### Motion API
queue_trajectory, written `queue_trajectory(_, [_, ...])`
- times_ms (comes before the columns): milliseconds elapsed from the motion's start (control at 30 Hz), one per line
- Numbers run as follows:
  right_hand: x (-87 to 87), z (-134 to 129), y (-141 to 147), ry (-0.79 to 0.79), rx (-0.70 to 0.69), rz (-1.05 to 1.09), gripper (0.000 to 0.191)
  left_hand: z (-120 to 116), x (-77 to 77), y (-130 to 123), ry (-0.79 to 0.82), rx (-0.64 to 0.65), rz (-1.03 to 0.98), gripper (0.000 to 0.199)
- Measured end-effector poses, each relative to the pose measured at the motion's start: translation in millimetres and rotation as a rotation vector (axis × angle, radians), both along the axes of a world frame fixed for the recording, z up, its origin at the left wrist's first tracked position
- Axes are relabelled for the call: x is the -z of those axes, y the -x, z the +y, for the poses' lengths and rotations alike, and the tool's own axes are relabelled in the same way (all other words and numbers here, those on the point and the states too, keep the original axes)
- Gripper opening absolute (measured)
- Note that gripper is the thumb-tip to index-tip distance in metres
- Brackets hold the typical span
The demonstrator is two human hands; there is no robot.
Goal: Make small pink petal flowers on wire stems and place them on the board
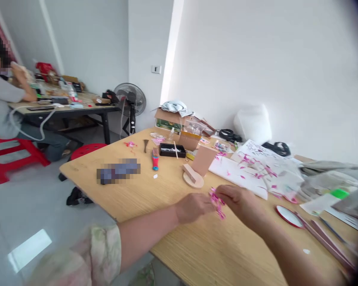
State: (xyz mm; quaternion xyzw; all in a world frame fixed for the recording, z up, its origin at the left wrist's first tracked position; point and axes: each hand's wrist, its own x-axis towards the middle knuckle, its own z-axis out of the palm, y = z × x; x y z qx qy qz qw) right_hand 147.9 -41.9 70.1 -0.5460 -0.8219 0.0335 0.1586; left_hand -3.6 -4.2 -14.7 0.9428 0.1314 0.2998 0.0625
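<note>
One pink floral piece [217, 203], pinched by left hand [193, 208] and right hand [237, 198], nearer than the wooden stand [200, 166]. Behind the stand (itself between hands and tray): black tray [167, 154]; right of the stand: white paper [250, 186].

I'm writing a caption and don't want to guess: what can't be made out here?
All in the head view:
Pink piece by the right hand: fine shape blurred, too small.
Left hand: fingertips' grip blurred.
Grey-blue thing: hidden by pixelation.
Seated person: cut off by the left edge.
White sheet: marks too small to read.
</note>
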Motion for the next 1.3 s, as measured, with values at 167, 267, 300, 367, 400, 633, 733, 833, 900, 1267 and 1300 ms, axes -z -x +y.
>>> queue_trajectory(167, [44.9,21,-21,0.175,-0.029,0.333,0.029,-1,-4.8,-4,0.261,-0.108,-0.303,0.024])
queue_trajectory(267, [78.2,7,-12,0.075,0.079,0.249,0.030,6,-3.8,-3,0.371,-0.264,-0.356,0.019])
queue_trajectory(300, [83.6,0,-7,0.051,0.108,0.185,0.030,9,-2.7,-3,0.371,-0.304,-0.336,0.019])
queue_trajectory(367, [83.3,-13,6,0.021,0.124,0.039,0.029,12,0.3,-3,0.318,-0.345,-0.244,0.020])
queue_trajectory(400, [77.9,-18,11,0.014,0.115,-0.029,0.028,12,1.8,-3,0.274,-0.342,-0.177,0.020])
queue_trajectory(633, [11.4,1,-3,0.126,-0.058,0.022,0.028,0,3.3,-6,0.070,-0.063,0.058,0.020])
queue_trajectory(733, [13.7,15,-19,0.258,-0.052,0.266,0.033,-5,0.4,-9,0.178,0.008,-0.032,0.022])
queue_trajectory(833, [42.3,16,-23,0.289,0.000,0.487,0.034,-6,-3.0,-10,0.353,-0.058,-0.230,0.024])
queue_trajectory(900, [64.4,8,-18,0.225,0.050,0.490,0.032,-4,-4.2,-10,0.400,-0.150,-0.313,0.024])
queue_trajectory(1267, [22.2,-21,7,0.106,-0.010,-0.098,0.025,0,9.8,-8,0.046,-0.184,0.085,0.019])
queue_trajectory(1300, [15.1,-15,2,0.138,-0.041,-0.062,0.025,0,10.5,-9,0.019,-0.126,0.090,0.019])
